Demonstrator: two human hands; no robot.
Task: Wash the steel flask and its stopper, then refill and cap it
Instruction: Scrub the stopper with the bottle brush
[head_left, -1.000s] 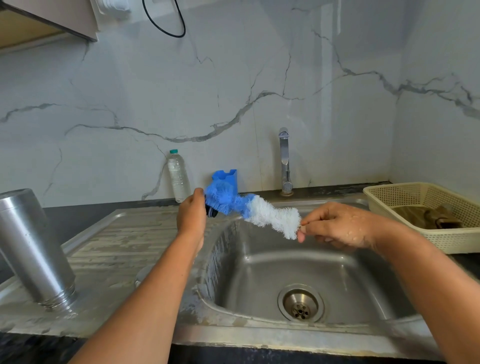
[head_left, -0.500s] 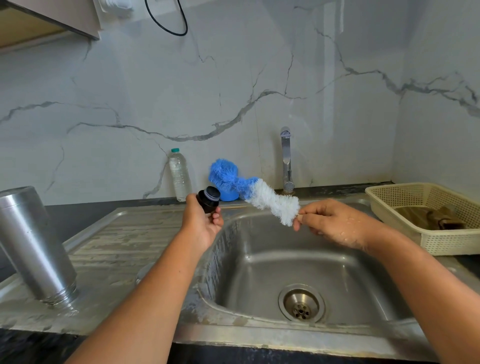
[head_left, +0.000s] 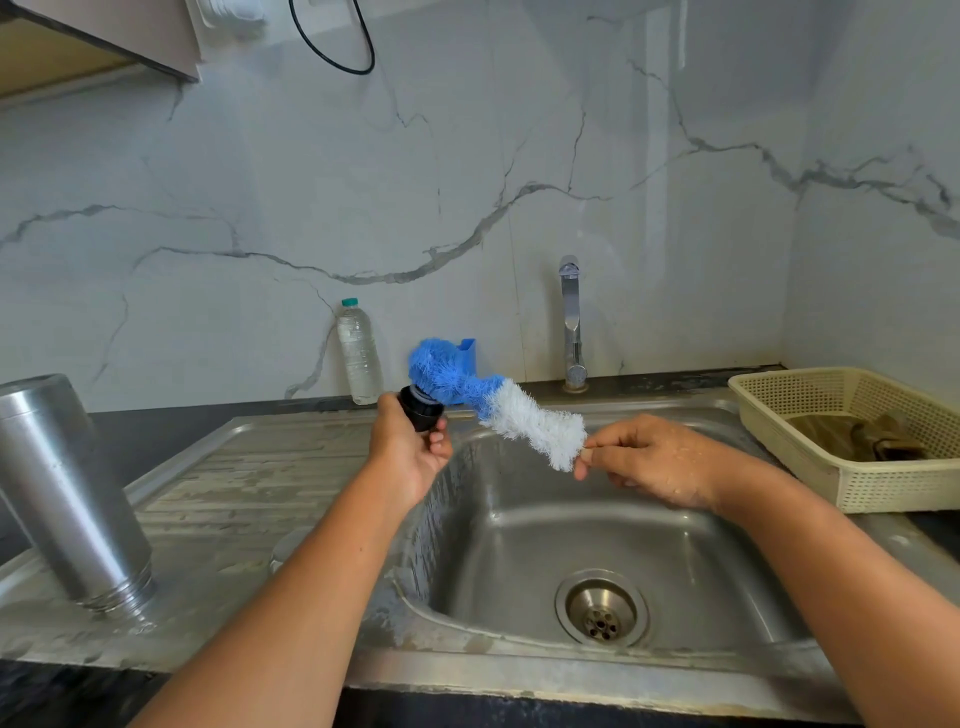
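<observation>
Left hand (head_left: 410, 452) raised, fingers (head_left: 439, 442) curled round black stopper (head_left: 422, 410); right hand (head_left: 654, 462) pinching brush (head_left: 498, 402) end, apparently handle.

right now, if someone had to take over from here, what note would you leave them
Left grip: holds the stopper over the sink's left edge.
Right grip: pinches the brush by its near end; the blue bristles press on the stopper.
Flask: mouth down on the drainboard, left of the sink, apparently draining.
Tap: no water seen running.
Done: flask seemingly washed.
Left: finish and rinse the stopper, refill the flask, cap it.
</observation>
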